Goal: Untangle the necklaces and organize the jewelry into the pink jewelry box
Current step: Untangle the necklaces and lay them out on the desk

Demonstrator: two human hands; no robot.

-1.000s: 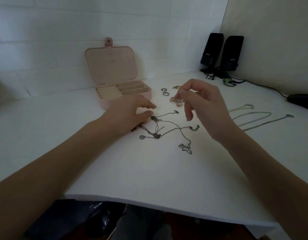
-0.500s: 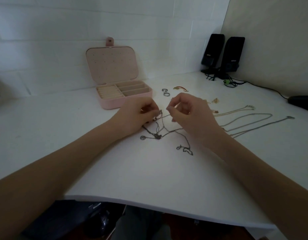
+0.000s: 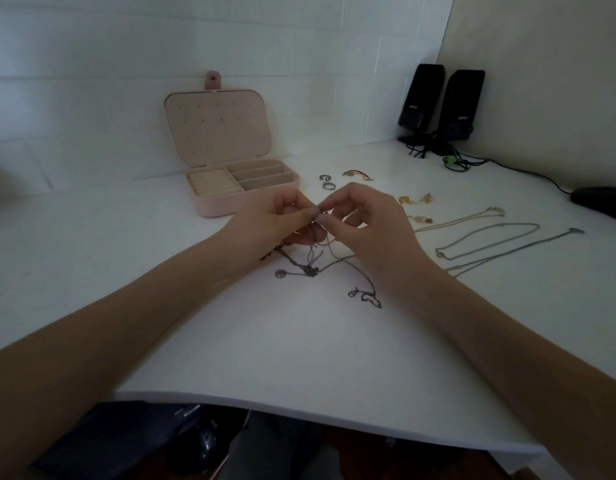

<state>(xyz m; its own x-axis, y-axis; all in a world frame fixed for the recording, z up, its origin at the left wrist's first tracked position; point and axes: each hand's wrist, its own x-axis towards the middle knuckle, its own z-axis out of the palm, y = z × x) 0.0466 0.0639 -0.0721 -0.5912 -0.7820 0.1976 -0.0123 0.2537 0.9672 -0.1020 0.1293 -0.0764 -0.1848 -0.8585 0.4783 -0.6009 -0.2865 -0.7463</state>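
At the centre of the white tabletop [image 3: 299,348], both hands meet just above a tangle of dark thin metal chains [image 3: 334,268]. Left hand [image 3: 275,223]: fingers curled inward, thumb and forefinger tips pressed together on a short stretch of chain at the meeting point. Right hand [image 3: 372,223]: fingers likewise curled, thumb and forefinger pinching the same raised strand directly beside the left fingertips; the remaining fingers are folded loosely under the palm. The two pinches are touching or nearly so; the exact gap cannot be made out. Strands hang from the pinch down to the tangle, which lies on the surface below and between the wrists, with a small round dark pendant [image 3: 280,273] at its left end and a clasp end [image 3: 365,297] trailing to the lower right.

Pink rectangular jewelry box [image 3: 244,202]: open, lid upright against the white wall, standing behind and left of the hands, apart from them. Its compartments show no jewelry.

Right of the hands, three long thin necklaces [image 3: 490,237] lie laid out separately. Two silver rings [image 3: 327,181] rest behind the hands, with small gold-coloured pieces [image 3: 415,199] nearby.

Two black speakers [image 3: 441,105] stand in the far corner.
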